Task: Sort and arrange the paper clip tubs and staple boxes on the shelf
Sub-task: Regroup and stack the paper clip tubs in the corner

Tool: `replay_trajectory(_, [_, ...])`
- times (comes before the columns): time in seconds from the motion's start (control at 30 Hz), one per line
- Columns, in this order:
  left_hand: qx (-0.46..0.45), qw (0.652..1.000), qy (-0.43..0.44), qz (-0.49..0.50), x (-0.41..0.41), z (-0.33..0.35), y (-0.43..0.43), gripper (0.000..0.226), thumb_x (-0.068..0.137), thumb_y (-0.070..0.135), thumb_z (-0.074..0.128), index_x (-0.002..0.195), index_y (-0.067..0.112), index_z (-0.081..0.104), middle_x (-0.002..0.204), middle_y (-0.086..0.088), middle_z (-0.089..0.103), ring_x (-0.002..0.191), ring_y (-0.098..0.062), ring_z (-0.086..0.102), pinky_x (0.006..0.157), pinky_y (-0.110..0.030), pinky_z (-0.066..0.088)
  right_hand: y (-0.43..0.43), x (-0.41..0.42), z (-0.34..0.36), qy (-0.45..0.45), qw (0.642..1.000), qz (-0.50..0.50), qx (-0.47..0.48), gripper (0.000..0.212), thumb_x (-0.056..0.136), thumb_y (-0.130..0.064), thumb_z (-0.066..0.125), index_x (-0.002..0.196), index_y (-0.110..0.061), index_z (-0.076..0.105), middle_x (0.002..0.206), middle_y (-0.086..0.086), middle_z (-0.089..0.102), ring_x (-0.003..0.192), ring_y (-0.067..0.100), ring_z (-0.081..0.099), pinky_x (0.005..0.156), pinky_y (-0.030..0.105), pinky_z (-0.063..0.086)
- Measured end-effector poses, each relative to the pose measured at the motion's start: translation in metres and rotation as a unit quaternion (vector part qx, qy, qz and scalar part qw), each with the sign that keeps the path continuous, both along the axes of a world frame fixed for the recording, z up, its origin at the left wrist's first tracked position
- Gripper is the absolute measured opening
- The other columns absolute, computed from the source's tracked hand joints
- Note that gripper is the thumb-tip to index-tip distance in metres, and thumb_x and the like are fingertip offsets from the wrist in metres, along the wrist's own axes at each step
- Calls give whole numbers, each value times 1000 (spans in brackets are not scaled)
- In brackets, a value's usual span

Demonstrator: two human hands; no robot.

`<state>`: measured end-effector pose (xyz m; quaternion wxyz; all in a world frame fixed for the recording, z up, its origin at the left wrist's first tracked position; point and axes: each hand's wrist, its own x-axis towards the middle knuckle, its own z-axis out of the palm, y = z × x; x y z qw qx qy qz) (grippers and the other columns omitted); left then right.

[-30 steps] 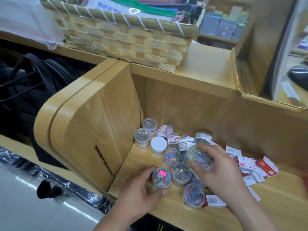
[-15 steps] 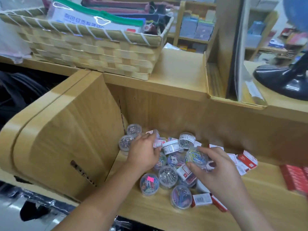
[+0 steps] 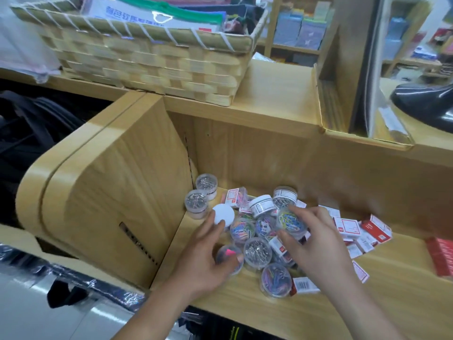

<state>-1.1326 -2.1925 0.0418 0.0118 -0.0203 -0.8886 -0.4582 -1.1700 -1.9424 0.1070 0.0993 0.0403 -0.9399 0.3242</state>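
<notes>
Left hand (image 3: 203,262) touching white-topped tub (image 3: 223,215), right hand (image 3: 316,244) gripping clip tub (image 3: 291,220)

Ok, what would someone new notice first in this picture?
A jumble on the shelf: clear paper clip tubs heaped in its left corner, red-and-white staple boxes spilling to their right. The right hand grips a tub of coloured clips over the heap; the left hand lies on the front tubs. A woven basket sits above.

Left hand (image 3: 203,256), right hand (image 3: 316,244) bare; forearms (image 3: 367,307) bare to frame edge.
</notes>
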Motion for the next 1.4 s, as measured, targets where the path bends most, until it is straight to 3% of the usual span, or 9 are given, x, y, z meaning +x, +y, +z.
replay_trajectory(0.13, [5, 999, -22, -40, 8, -9, -1, 114, 63, 63, 85, 156, 47, 20, 161, 31, -24, 144, 21, -3, 116, -11, 16, 12, 2, -4, 3, 999, -29, 14, 50, 80, -35, 82, 127, -33, 64, 113, -15, 51, 87, -2, 53, 71, 33, 51])
replay_trajectory(0.37, [54, 998, -9, -11, 3, -21, 15, 107, 61, 66, 82, 150, 61, 23, 166, 28, 1, 144, 16, 21, 120, -35, 36, 47, -7, -9, -24, 998, -62, 11, 43, 86, -31, 76, 127, -32, 64, 110, -14, 54, 84, -11, 56, 75, 26, 43])
replay_trajectory(0.57, [13, 1000, -2, 3, 3, -15, 26, 119, 53, 83, 69, 156, 38, 29, 164, 23, -2, 120, 41, 11, 108, -19, 38, 48, -9, -11, -15, 991, -87, 100, 39, 84, -33, 76, 121, -23, 68, 128, 0, 58, 120, 26, 57, 91, 36, 50])
replay_trajectory(0.7, [38, 999, 29, 0, 5, -11, 35, 105, 63, 71, 75, 154, 42, 32, 159, 32, 3, 137, 24, 24, 110, -24, 43, -11, 1, 2, 112, 989, 66, 75, 39, 89, -43, 65, 121, -22, 69, 141, 4, 55, 136, 26, 48, 107, 38, 44])
replay_trajectory(0.77, [50, 998, 42, -15, 5, -10, 35, 95, 69, 62, 78, 153, 39, 39, 159, 33, 14, 148, 4, 27, 113, -26, 42, -45, -3, 2, 80, 981, 143, 99, 46, 92, -49, 53, 132, -28, 61, 155, 0, 44, 148, 21, 34, 117, 39, 33])
replay_trajectory(0.9, [46, 998, 25, -25, 10, -5, 13, 83, 65, 57, 82, 137, 63, 42, 152, 40, 27, 143, 12, 29, 112, -14, 33, -56, -39, -14, -21, 961, 188, 201, 53, 98, -48, 44, 148, -30, 44, 165, 1, 25, 154, 27, 15, 124, 46, 16])
replay_trajectory(1.0, [27, 1000, 4, -4, 13, -8, -4, 70, 63, 59, 81, 128, 52, 54, 128, 39, 50, 126, 2, 52, 106, -32, 48, -39, -53, -18, 10, 955, 188, 228, 45, 93, -38, 53, 136, -27, 57, 148, 4, 49, 142, 34, 38, 116, 50, 34])
replay_trajectory(1.23, [39, 998, 40, 23, -18, 8, -9, 65, 87, 53, 66, 145, 29, 50, 146, 23, 48, 137, 5, 42, 114, -29, 39, -23, -52, -7, 11, 965, 149, 217, 47, 76, -18, 73, 121, -25, 61, 108, -3, 56, 101, 28, 61, 81, 36, 49])
replay_trajectory(1.4, [-193, 978, 71, 26, -70, 26, 10, 43, 93, 41, 56, 131, 20, 60, 146, 3, 50, 132, -22, 50, 97, -37, 51, -20, -52, -12, 35, 955, 132, 263, 39, 74, -38, 78, 110, -24, 70, 101, 1, 53, 97, 30, 59, 77, 38, 51])
